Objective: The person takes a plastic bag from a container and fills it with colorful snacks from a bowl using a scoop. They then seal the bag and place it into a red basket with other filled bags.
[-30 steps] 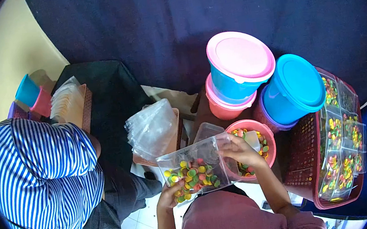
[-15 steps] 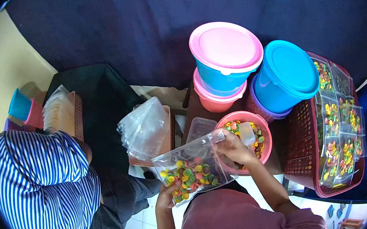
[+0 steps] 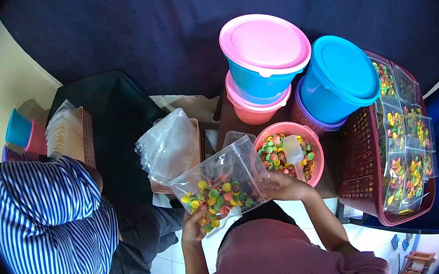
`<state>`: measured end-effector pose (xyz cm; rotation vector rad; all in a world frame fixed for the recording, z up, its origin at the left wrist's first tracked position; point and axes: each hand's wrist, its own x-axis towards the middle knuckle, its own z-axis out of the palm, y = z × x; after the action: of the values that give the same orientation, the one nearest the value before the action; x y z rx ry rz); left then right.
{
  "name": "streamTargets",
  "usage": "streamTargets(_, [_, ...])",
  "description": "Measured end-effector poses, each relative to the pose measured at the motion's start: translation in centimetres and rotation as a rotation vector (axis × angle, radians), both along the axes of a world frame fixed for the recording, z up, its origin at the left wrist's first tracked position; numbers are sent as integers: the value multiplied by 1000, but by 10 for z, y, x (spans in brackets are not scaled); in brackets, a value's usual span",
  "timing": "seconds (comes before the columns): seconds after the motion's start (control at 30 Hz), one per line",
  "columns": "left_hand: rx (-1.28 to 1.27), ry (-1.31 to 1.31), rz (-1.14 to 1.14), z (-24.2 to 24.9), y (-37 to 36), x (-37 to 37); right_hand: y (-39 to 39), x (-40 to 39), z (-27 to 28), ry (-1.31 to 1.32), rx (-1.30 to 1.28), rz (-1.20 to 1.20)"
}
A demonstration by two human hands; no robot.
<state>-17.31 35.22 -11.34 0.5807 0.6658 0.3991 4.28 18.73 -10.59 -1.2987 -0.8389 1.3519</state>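
Observation:
A clear plastic zip bag (image 3: 207, 168), partly filled with small round yellow, green, pink and brown pieces (image 3: 221, 199), is tilted in front of my body. My left hand (image 3: 191, 228) grips its lower left corner, thumb over the front. At the bag's right edge, my right hand (image 3: 282, 185) has its fingers closed on the plastic; some fingertips are hidden. Just beyond that hand stands a pink bowl (image 3: 318, 172) of the same pieces, with a translucent white scoop (image 3: 293, 149) lying in it.
Empty clear bags (image 3: 169, 148) fan out from a box at left. Lidded tubs, one pink-topped (image 3: 265, 42) and one blue (image 3: 339, 72), stand behind the bowl. Filled bags (image 3: 410, 169) line a maroon basket (image 3: 356, 175) at right. A person in a striped top (image 3: 51, 226) sits at left.
My right hand has moved down along the bag's right edge from its upper corner. The bag has shifted slightly left and tilted, uncovering more of the bowl.

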Motion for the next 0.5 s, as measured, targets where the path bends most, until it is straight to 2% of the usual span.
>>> streamTargets(0.07, [20, 11, 13, 4, -1, -2, -1, -5, 0, 73, 29, -32])
streamTargets(0.13, [-20, -29, -19, 6, -1, -1, -2, -6, 1, -169, 64, -36])
streamTargets(0.17, [-19, -35, -20, 4, -1, -2, -3, -7, 5, -175, 65, -37])
streamTargets(0.27, [109, 10, -35, -2, -4, -3, -5, -13, 12, -46, -25, -68])
streamTargets(0.33, [57, -87, -17, 6, -10, 1, -6, -20, 2, -366, -74, -142])
streamTargets(0.5, [50, -112, -41, 12, -14, -2, -4, -34, -21, -335, 40, -337])
